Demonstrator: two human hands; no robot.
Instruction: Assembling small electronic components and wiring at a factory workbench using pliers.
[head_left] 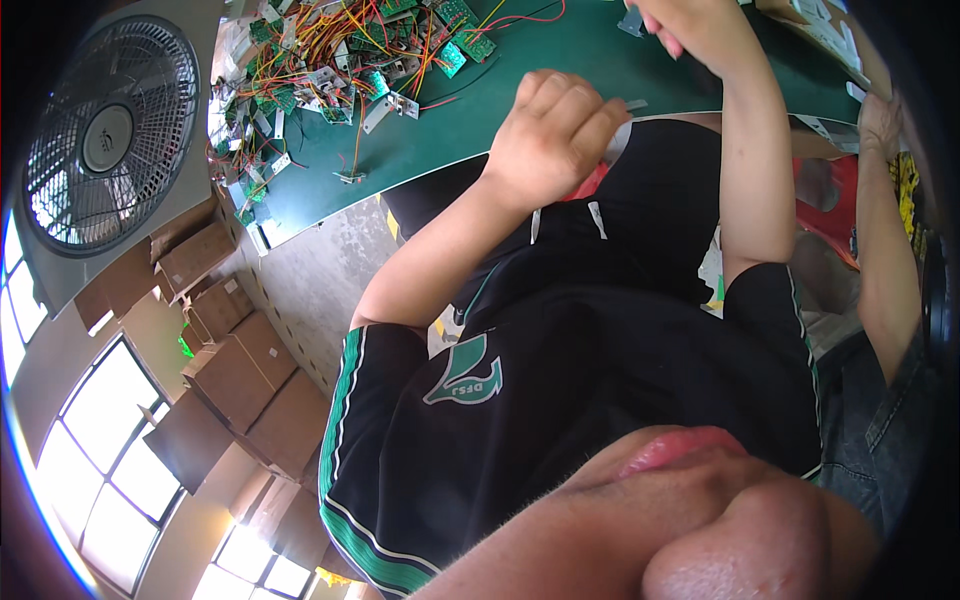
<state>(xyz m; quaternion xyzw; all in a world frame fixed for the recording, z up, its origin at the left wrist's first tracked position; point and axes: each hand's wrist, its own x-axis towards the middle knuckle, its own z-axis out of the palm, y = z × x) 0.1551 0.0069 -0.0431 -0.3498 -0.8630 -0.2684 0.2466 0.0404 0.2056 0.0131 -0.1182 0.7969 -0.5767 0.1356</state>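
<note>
My left hand point(560, 135) is closed at the near edge of the green tabletop point(560, 50), knuckles up; whatever its curled fingers hold is hidden. By its fingertips shows a small grey strip point(637, 104). Farther over the table, my right hand point(690, 35) is bent with its fingers drawn together, partly cut off by the upper picture edge. A small greyish, see-through piece point(631, 22) is at its fingertips, too little seen to name. To the left of both hands lies a tangled heap of green circuit boards point(375, 82) with red, yellow and black wires.
A large grey fan point(108, 138) stands left of the table. Cardboard boxes point(245, 370) are stacked behind it near windows. At the right, another person's hand point(880, 125) is beside an open carton point(820, 35) on the table. A red stool point(828, 200) shows below.
</note>
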